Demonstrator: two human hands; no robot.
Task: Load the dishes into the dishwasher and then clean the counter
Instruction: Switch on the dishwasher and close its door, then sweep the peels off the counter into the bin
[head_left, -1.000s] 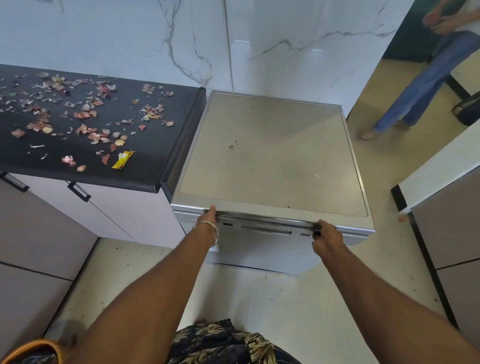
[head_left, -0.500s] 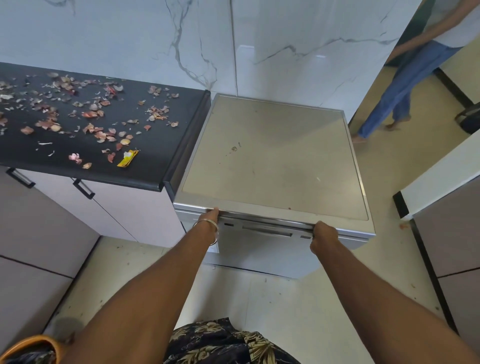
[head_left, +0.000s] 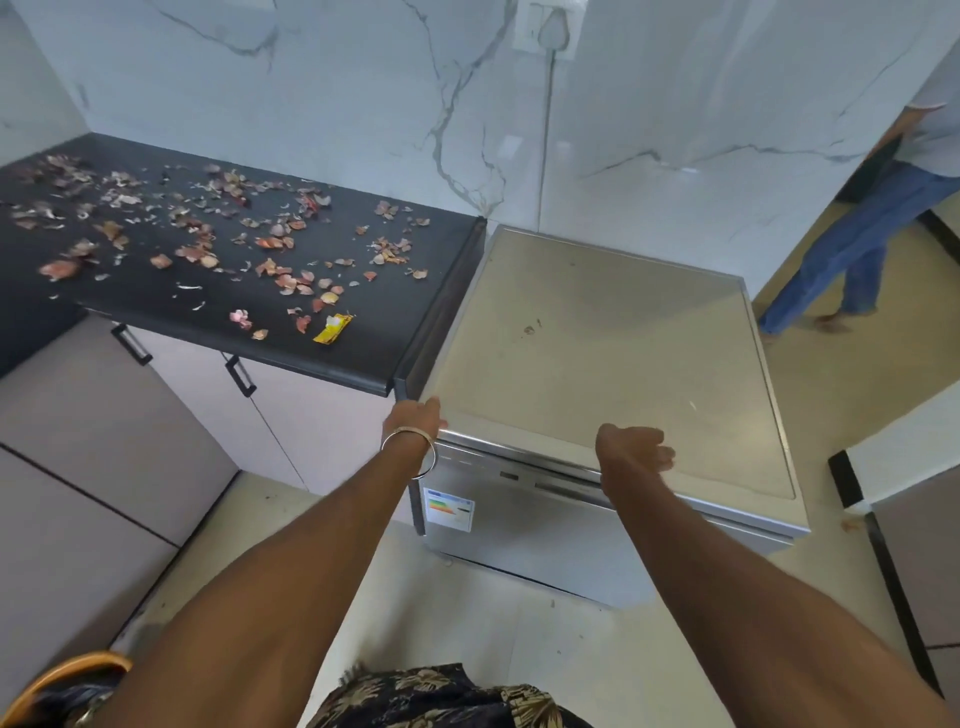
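Black counter on the left, strewn with dry onion peels from the far end almost to the near edge, and a crumpled yellow wrapper lying close to the front. Right beside the counter, the dishwasher stands on a pale tiled floor, its flat top smudged.

Left hand on dishwasher front left corner. Right hand above its front edge. Peels scattered over dark surface.
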